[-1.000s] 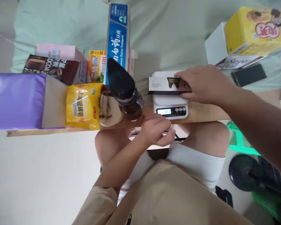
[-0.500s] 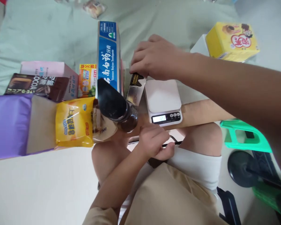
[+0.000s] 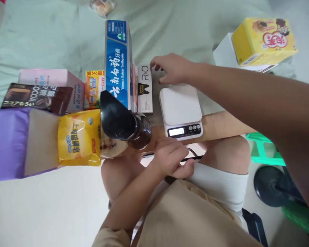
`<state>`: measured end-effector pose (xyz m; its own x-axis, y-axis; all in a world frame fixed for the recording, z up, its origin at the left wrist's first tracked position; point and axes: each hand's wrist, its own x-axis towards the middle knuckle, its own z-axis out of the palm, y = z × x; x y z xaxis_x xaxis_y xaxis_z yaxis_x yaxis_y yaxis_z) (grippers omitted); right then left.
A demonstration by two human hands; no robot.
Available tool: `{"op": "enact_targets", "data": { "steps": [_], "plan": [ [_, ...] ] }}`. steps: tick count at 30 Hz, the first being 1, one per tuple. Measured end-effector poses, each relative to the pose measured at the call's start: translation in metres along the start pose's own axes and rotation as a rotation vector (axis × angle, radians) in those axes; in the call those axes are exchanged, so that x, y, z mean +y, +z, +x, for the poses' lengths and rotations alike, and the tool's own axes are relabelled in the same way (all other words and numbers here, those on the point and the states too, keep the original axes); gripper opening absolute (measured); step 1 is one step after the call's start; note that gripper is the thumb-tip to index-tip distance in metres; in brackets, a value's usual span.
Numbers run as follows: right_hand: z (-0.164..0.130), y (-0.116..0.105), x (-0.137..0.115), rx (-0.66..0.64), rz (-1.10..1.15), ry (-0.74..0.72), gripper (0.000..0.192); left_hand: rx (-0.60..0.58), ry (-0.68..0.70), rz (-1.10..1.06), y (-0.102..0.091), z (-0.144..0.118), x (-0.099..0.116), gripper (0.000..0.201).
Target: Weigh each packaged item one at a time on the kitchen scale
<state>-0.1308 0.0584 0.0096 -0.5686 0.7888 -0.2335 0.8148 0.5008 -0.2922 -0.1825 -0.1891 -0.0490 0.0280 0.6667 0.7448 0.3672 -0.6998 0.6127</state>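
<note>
right hand point(image 3: 173, 68) open beside charcoal box point(image 3: 145, 88); left hand point(image 3: 170, 160) grips pen point(image 3: 193, 158) near scale point(image 3: 181, 110).

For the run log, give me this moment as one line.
right hand: open, beside black-and-white box | left hand: curled on thin black object | scale: bare

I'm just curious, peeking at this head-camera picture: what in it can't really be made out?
- Scale display: digits too small to read.
- Left hand: its grip hides all but a thin dark end of what it holds.
- Purple package: cut off by the left edge.
- Brown jar: label hidden behind its black lid.
- Right hand: fingertips beside the black-and-white box; contact unclear.
</note>
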Motion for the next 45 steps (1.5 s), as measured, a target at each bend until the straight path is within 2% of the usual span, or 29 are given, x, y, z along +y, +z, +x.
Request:
{"op": "enact_targets", "data": {
  "steps": [4,9,15,17,19,22,25,27,29,31,35,37,41,43,45],
  "plan": [
    [0.001,0.01,-0.003,0.005,0.068,0.018,0.033,0.007,-0.006,0.014,0.0,0.001,0.001,0.047],
    [0.007,0.015,-0.001,0.058,0.079,0.04,0.053,-0.027,-0.013,0.013,-0.001,0.001,0.001,0.047],
    [0.007,0.014,0.001,0.025,0.139,0.033,0.068,0.0,-0.002,-0.002,0.0,0.002,0.0,0.047],
    [-0.001,0.011,0.001,0.045,0.156,0.022,0.072,-0.007,0.003,0.0,0.0,0.004,0.0,0.046],
    [-0.02,0.01,0.002,0.112,0.215,-0.022,0.069,-0.022,0.002,0.012,-0.001,0.005,-0.001,0.045],
    [-0.064,0.019,0.012,0.334,0.375,-0.091,0.061,-0.041,-0.008,0.02,-0.002,0.005,-0.005,0.043],
    [-0.104,0.042,0.041,0.715,0.505,-0.024,0.051,-0.066,-0.021,0.003,-0.001,0.003,-0.006,0.04],
    [-0.117,0.054,0.067,1.0,0.552,0.032,0.044,-0.085,-0.062,-0.049,0.0,0.001,-0.002,0.039],
    [-0.119,0.055,0.092,1.226,0.583,0.059,0.041,-0.062,-0.132,-0.144,-0.002,0.003,0.007,0.042],
    [-0.116,0.041,0.115,1.367,0.593,0.033,0.036,-0.019,-0.219,-0.231,-0.002,0.009,0.016,0.047],
    [-0.124,0.0,0.163,1.556,0.568,-0.137,0.029,-0.054,-0.465,-0.324,0.01,0.036,0.02,0.054],
    [-0.135,-0.004,0.192,1.625,0.535,-0.176,0.031,-0.072,-0.515,-0.353,0.025,0.053,0.015,0.055],
    [-0.15,0.025,0.254,1.713,0.56,-0.055,0.035,-0.068,-0.515,-0.326,0.067,0.09,-0.003,0.052],
    [-0.148,0.042,0.278,1.69,0.669,0.027,0.039,-0.091,-0.478,-0.274,0.09,0.108,-0.019,0.05],
    [-0.14,0.05,0.29,1.635,0.766,0.07,0.045,-0.147,-0.453,-0.214,0.118,0.126,-0.043,0.049]
  ]
}}
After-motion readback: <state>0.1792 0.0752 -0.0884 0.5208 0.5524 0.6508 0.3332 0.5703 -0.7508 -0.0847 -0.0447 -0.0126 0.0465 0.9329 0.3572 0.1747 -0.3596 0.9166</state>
